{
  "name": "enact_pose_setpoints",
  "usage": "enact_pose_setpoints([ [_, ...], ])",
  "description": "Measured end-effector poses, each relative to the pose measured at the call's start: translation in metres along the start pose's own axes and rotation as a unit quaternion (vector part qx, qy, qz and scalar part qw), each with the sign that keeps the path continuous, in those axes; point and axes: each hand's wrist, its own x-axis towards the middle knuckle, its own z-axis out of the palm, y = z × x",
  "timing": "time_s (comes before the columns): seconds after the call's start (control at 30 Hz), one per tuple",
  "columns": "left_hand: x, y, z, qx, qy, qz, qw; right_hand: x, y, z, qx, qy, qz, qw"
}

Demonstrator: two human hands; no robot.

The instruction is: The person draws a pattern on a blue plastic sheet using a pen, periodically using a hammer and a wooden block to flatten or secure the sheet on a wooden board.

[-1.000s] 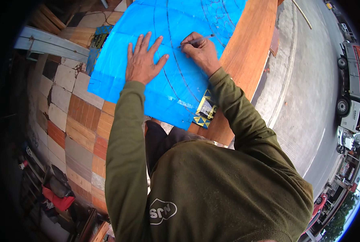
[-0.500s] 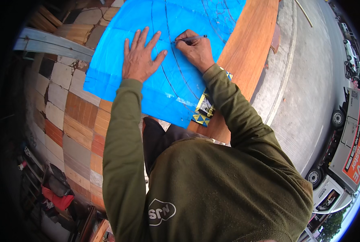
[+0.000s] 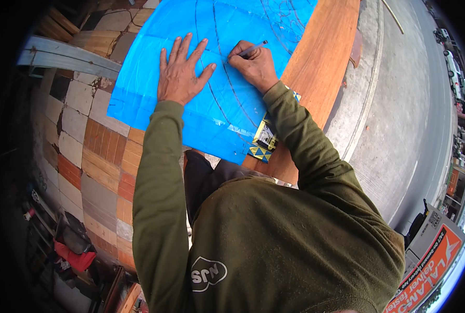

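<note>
A blue plastic sheet point(image 3: 143, 83) with dark curved lines drawn on it lies over a wooden board point(image 3: 321, 62). My left hand point(image 3: 182, 75) rests palm down on the sheet, fingers spread, left of the lines. My right hand point(image 3: 253, 68) grips a dark pen point(image 3: 256, 46) with its point at a line near the middle; the fingers hide part of the tip. A yellow-and-blue patterned item point(image 3: 261, 151) shows beside the sheet's lower right edge, partly under my right forearm.
Patchwork tiled floor point(image 3: 81, 125) lies left, with a pale plank point(image 3: 70, 55) across it and dark clutter with red cloth point(image 3: 76, 255) lower down. Right, past a concrete strip point(image 3: 368, 130), runs a road with vehicles, including a truck point(image 3: 425, 266) at the lower right.
The truck has moved down along the road toward the lower right. My pen hand has shifted slightly on the sheet, lately a little downward. My left hand stays pressed in about the same place.
</note>
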Motion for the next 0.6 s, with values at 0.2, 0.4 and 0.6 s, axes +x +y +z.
enact_pose_setpoints([
  [0.2, 0.0015, 0.0003, -0.0003, 0.003, -0.002, -0.003, 1.000, 0.0005, 0.0006, -0.0018, -0.033, 0.000, -0.011, 0.999],
  [0.4, 0.0008, 0.0010, -0.0005, 0.004, -0.004, -0.003, 1.000, 0.0013, 0.0000, 0.0011, -0.040, 0.022, -0.025, 0.999],
  [0.6, 0.0011, 0.0018, -0.0011, 0.000, -0.003, -0.003, 1.000, 0.0022, -0.0017, 0.0041, -0.025, 0.049, -0.031, 0.998],
])
